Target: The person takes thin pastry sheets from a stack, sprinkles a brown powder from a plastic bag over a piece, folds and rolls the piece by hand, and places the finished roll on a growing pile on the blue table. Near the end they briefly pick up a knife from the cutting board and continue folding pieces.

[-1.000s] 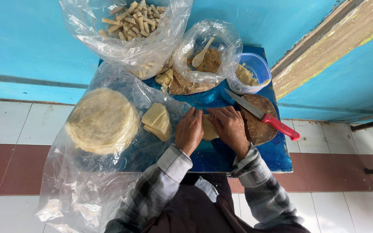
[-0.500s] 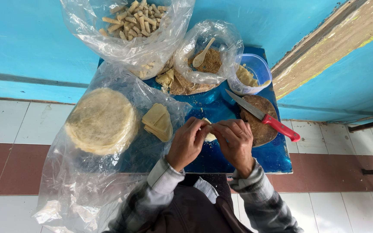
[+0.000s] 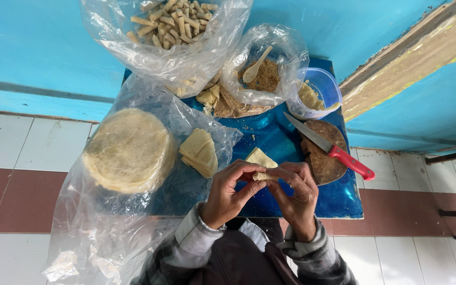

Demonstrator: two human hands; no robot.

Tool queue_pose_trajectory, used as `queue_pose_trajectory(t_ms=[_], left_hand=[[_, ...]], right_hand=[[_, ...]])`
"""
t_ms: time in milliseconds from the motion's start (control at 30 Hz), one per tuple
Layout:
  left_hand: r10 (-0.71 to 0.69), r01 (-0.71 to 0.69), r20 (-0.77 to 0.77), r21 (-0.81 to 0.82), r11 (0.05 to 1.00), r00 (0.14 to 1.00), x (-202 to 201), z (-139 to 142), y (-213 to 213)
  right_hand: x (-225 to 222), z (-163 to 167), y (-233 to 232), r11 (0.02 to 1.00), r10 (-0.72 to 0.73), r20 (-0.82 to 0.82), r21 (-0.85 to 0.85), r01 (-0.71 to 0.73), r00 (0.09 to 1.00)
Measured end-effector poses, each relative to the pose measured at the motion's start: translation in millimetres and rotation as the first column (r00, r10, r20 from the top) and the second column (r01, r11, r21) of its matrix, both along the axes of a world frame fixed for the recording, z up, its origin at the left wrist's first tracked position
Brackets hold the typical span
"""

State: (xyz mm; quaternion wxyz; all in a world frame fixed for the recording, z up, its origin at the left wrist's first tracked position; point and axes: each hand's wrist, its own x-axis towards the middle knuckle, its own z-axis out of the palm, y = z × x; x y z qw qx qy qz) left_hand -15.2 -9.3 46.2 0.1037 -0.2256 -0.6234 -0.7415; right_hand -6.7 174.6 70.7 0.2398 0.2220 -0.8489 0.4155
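Both of my hands are raised just above a small blue table (image 3: 339, 198). My left hand (image 3: 231, 191) and my right hand (image 3: 295, 191) pinch a pale folded dough wrapper (image 3: 259, 159) between the fingertips, its rolled end between the thumbs. A little stack of cut wrapper pieces (image 3: 200, 152) lies to the left on clear plastic. Beyond it sits a round stack of whole wrappers (image 3: 129, 149) inside a plastic bag.
A red-handled knife (image 3: 331, 149) rests on a round wooden board (image 3: 324, 162) at right. Behind are a bag of brown filling with a wooden spoon (image 3: 256, 67), a clear plastic tub (image 3: 318, 91), and a bag of rolled sticks (image 3: 172, 20). Tiled floor surrounds the table.
My hands have lifted off the table, where they pressed flat on the wrapper, and now hold it up, folded and partly rolled between the fingers.
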Motion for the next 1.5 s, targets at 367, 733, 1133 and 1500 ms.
queue_pose_trajectory(t_ms=[367,733,1133,1500], left_hand=[[-0.223,0.19,0.102,0.263,0.946,0.969,6,-10,-8],[-0.31,0.185,0.233,0.438,0.88,0.921,2,-32,-14],[-0.2,0.019,0.346,0.461,0.887,0.917,-3,-36,-4],[-0.119,-0.026,0.398,0.342,0.939,0.91,0,-27,-8]], right_hand=[[-166,2,117,0.522,-0.3,-0.191,0.787,0.329,0.934],[-213,-4,120,0.659,-0.235,-0.015,0.733,0.17,0.972],[-23,22,-3,0.966,0.238,0.251,0.037,-0.255,0.938],[-2,-5,-20,0.855,-0.065,-0.283,0.479,0.2,0.957]])
